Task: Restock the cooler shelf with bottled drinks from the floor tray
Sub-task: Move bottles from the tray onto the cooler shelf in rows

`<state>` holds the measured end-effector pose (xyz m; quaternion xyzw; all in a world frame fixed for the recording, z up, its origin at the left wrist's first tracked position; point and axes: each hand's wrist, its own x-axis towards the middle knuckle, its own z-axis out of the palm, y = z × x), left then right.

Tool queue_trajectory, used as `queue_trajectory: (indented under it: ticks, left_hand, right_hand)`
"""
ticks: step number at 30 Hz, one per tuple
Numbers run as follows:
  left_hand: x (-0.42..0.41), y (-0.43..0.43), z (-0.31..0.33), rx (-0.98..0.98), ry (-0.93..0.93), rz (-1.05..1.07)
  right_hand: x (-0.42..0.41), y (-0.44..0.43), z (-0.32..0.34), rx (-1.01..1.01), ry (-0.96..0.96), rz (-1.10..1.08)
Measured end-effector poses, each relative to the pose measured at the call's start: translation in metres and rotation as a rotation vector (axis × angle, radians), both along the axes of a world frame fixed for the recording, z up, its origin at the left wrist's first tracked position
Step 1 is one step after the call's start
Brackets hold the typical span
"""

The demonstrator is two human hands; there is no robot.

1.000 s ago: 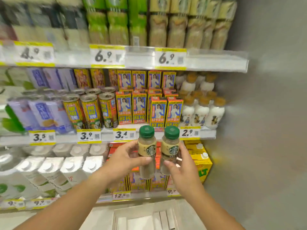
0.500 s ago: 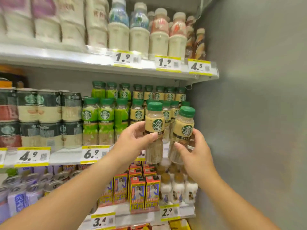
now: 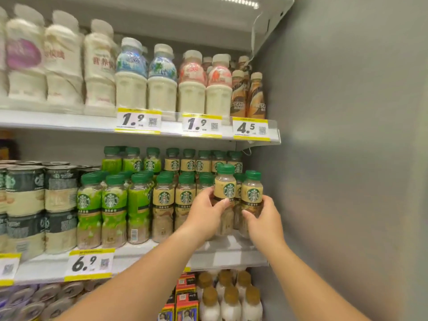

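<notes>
the left hand [image 3: 205,213] is gripping one tan-label, green-capped plastic coffee bottle [image 3: 224,188], the right hand [image 3: 264,218] another [image 3: 252,193], both at the white cooler shelf [image 3: 231,249] front-right gap. best done w/ bases flat, labels forward, not knocking the neighbouring row [image 3: 174,200].

Bright light strip [image 3: 234,2] overhead, soft blur at left, wide-angle bending at edges

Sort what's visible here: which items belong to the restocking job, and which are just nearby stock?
In the job:
left hand
right hand
left-held beige-label bottle
right-held beige-label bottle
middle shelf
shelved beige-label bottles

Just nearby:
green-label bottles
stacked cans
white milk bottles
brown coffee bottles
</notes>
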<state>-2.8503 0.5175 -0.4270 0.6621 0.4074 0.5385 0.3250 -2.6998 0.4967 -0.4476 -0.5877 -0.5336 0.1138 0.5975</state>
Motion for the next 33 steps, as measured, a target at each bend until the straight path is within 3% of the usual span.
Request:
queue_trajectory:
  ticks: [16,24,33]
  left_hand:
    - [0.035,-0.006,-0.038,0.030,-0.049,0.239]
    - [0.034,-0.022,-0.036,0.127,0.130,0.372]
    - [0.027,-0.025,-0.054,0.020,0.383,0.421]
  right_hand:
    - [0.010,0.017,-0.023,-0.042,-0.017,0.025]
    - [0.009,0.019,-0.027,-0.021,-0.010,0.092]
    - [0.014,0.014,-0.034,-0.007,-0.024,0.094]
